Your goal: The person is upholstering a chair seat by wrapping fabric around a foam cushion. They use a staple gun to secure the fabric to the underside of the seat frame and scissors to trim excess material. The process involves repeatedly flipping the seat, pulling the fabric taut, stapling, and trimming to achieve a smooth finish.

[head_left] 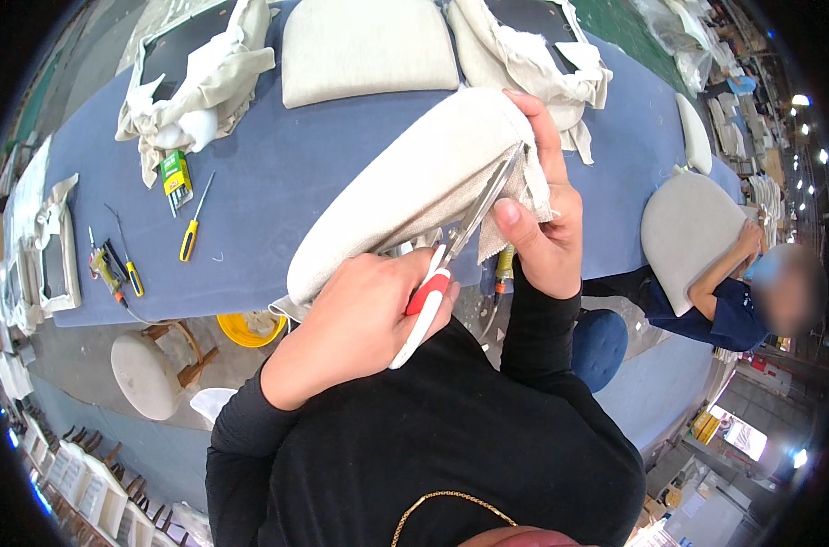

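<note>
A soft-looking blue cover lies over the wide desk [250, 182] in a big, busy workroom. Near the desk's close edge, a puffy, cream cushion [405, 187] with a rounded end is held up off it. The left hand [360, 305] is curled around the red and white handles of metal scissors [428, 296]. The right hand [556, 223] is partly open, thumb and fingers gripping the cushion's edge and its loose, rough-woven cloth [527, 190]. A yellow-handled screwdriver [190, 239] lies left. At right, another person [734, 305] holds a flat, grey pad [693, 228].
</note>
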Demonstrator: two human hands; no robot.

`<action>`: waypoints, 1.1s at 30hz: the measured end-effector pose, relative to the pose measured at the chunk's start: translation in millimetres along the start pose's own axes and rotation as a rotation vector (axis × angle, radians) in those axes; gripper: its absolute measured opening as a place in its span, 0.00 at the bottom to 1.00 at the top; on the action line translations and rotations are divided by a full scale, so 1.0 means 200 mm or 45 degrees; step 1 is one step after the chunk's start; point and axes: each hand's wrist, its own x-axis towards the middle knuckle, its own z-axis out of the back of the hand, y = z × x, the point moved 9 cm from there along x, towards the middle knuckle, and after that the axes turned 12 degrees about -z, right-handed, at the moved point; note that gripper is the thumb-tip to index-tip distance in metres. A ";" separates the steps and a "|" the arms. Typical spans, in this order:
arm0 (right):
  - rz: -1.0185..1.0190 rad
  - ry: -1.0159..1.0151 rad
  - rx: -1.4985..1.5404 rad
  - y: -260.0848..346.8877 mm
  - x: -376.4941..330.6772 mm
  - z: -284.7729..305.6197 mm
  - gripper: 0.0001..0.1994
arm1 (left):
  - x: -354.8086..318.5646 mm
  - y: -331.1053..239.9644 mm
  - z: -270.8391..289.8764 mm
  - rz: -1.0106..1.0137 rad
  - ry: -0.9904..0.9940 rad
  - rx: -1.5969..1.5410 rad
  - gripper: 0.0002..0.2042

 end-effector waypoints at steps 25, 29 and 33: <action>-0.048 0.051 0.175 -0.02 0.04 0.04 0.13 | -0.35 0.28 0.35 -0.062 -0.438 -0.407 0.10; -0.169 0.028 0.270 0.01 0.04 -0.01 0.18 | -0.52 0.92 0.72 0.562 -0.604 0.497 0.16; -0.192 -0.075 0.196 -0.03 0.07 0.14 0.19 | -0.56 1.01 0.88 0.212 -0.846 0.761 0.16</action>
